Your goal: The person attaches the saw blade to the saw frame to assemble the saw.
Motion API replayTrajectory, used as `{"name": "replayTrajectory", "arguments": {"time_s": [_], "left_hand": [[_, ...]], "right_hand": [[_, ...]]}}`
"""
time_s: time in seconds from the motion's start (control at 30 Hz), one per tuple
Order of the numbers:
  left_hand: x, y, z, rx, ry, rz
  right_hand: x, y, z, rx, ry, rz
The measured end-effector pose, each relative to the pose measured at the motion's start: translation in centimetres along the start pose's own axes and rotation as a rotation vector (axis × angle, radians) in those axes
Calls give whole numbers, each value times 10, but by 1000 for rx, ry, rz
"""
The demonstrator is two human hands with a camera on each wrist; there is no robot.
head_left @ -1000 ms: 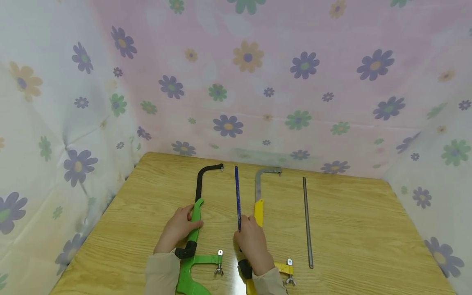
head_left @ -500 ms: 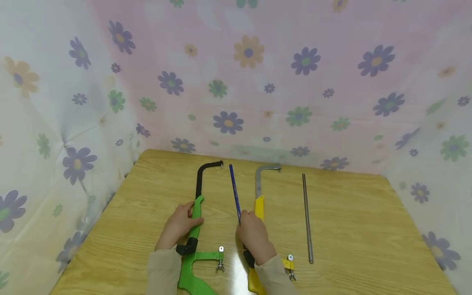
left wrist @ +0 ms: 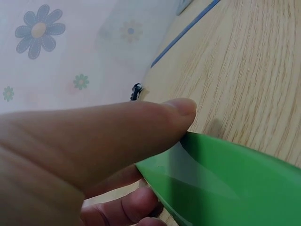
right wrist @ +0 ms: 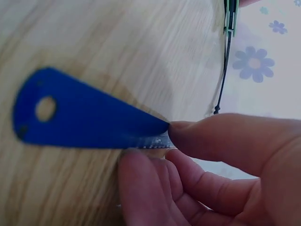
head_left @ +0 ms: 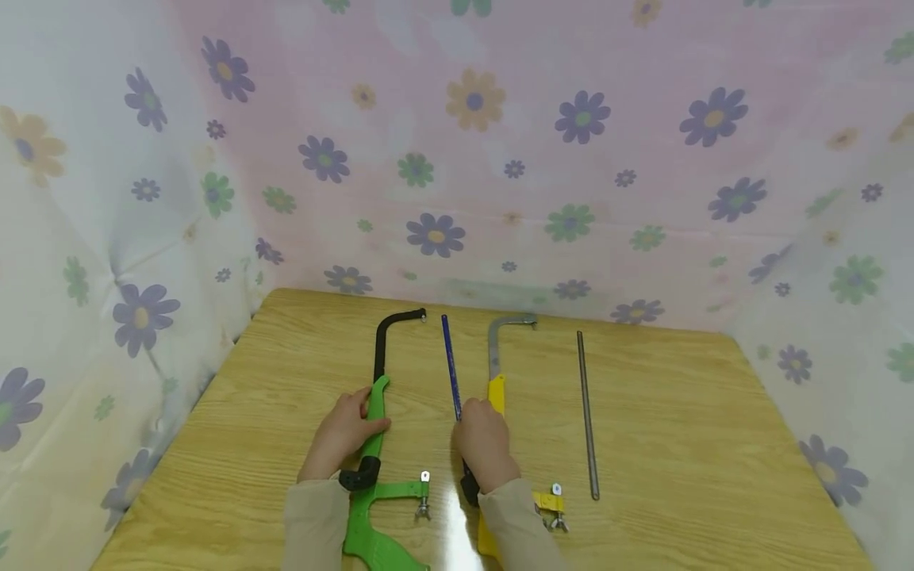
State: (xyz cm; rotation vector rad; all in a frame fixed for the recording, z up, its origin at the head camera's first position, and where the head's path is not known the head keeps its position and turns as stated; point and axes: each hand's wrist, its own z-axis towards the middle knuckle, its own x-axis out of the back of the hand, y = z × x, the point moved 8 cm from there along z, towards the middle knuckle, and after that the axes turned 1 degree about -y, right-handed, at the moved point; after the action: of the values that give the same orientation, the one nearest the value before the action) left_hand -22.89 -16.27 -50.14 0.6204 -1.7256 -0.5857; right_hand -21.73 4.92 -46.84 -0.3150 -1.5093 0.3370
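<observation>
My left hand (head_left: 344,432) holds the bar of a green hacksaw frame (head_left: 378,547) lying on the table, thumb on one side and fingers on the other. The left wrist view shows the thumb along the edge of the green bar (left wrist: 235,183). Between thumb and fingers, my right hand (head_left: 484,444) pinches a thin blue hacksaw blade (head_left: 451,365). In the right wrist view the near end of the blue blade (right wrist: 89,113), with its round hole, sticks out past the fingers. Beneath the right hand lies a yellow hacksaw frame (head_left: 497,390), partly hidden by hand and sleeve.
A grey hacksaw blade (head_left: 587,412) lies to the right of the yellow frame on the wooden table (head_left: 671,444). Wing nuts (head_left: 423,511) sit on the frames' near posts. Flowered cloth (head_left: 500,143) hangs behind and on both sides.
The blue blade's far end has swung slightly left, toward the green frame's far tip. My right hand has shifted a little forward with it. The left hand keeps its hold on the green frame.
</observation>
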Motion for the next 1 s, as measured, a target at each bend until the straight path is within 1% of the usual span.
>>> {"name": "replayTrajectory", "arguments": {"time_s": [0.23,0.4,0.5,0.57,0.7,0.8,1.0], "left_hand": [[1,-1,0,-4,-1,8],[1,1,0,3,-7,7],[1,1,0,7,-11,7],[1,1,1,9,-11,5],[1,1,1,9,-9,2],[2,2,0,12,-7,4],[3,3,0,9,-2,11]], "right_hand": [[-3,-1,4,-37,-48,44],[-6,-2,6,-25,-75,45],[-8,-2,8,-14,-83,23],[-9,-2,10,-9,-93,-12],[-13,-1,13,-30,-160,-62],[-14,-1,15,-49,-202,-68],[-11,-6,15,-31,-197,-107]]}}
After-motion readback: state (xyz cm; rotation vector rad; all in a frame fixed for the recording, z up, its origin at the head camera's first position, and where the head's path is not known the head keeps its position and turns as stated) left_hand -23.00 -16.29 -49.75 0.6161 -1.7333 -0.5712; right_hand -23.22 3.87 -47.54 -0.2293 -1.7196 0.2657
